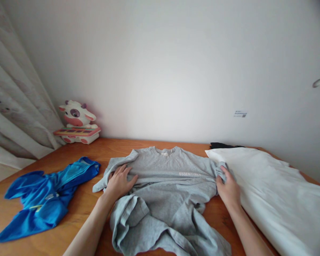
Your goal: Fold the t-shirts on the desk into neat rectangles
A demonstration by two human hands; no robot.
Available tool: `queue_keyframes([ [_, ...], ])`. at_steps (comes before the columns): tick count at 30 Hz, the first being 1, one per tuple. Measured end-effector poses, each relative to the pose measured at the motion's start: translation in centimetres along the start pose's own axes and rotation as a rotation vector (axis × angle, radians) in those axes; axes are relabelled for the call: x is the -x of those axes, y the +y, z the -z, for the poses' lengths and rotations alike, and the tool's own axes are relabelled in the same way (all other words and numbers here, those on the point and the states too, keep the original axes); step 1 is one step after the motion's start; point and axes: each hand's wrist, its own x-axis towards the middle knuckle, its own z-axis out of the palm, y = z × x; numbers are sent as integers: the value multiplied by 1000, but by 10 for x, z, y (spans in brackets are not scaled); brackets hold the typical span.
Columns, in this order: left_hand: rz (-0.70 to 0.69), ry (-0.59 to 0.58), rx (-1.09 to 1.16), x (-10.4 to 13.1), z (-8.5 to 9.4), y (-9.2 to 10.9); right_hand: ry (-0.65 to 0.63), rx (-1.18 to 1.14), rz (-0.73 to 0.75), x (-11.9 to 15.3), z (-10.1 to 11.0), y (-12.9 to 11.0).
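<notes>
A grey T-shirt (160, 167) with white "ESSENTIALS" lettering lies on the wooden table, its collar towards the wall. The upper part is fairly flat, while the lower part is bunched and rumpled towards me. My left hand (120, 181) rests on the shirt beside its left-hand sleeve, fingers stretched out and thumb apart. At the other sleeve, my right hand (228, 186) is closed on the bunched cloth between thumb and fingers. The tips of some left fingers are hard to make out against the fabric.
A crumpled blue garment (50, 195) lies at the left on the wooden table (117, 143). Behind it stands a cow-shaped toy keyboard (78, 122) near the curtain (18, 89). A large white cloth (280, 192) covers the right side, with something black (224, 145) behind it.
</notes>
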Motion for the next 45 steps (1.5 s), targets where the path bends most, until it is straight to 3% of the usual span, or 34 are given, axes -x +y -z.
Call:
queue_keyframes([
  [4,249,19,-153,-1,0,-4,256,21,-19,2,5,-7],
  [6,230,56,-181,-2,0,-6,346,97,-7,5,10,-15],
  [8,69,99,-140,-2,-2,-6,364,179,63,9,15,-26],
  [11,-193,66,-4,-4,-5,-7,270,174,290,13,15,-40],
  [15,-167,-48,5,-3,-7,-7,-23,119,530,17,3,-53],
  [17,-115,-77,-37,0,-3,-4,-220,211,502,19,2,-58],
  [19,-79,-115,-78,5,5,1,-353,359,368,20,7,-64],
  [23,-22,-223,-126,15,29,13,-393,588,110,17,29,-75],
  [27,10,-239,-143,4,41,28,-428,597,158,6,25,-85],
  [30,-118,-166,-62,-27,30,42,-440,464,345,-6,-4,-96],
  [34,-347,-176,87,-70,-7,53,-574,250,479,-18,-52,-103],
  [36,-321,-203,84,-80,-26,50,-638,173,510,-23,-69,-96],
  [39,-225,-205,52,-84,-43,38,-609,231,469,-34,-82,-78],
  [42,-172,-194,29,-83,-47,30,-602,319,423,-48,-84,-63],
  [45,-125,-181,-17,-83,-46,30,-659,338,444,-62,-83,-64],
])
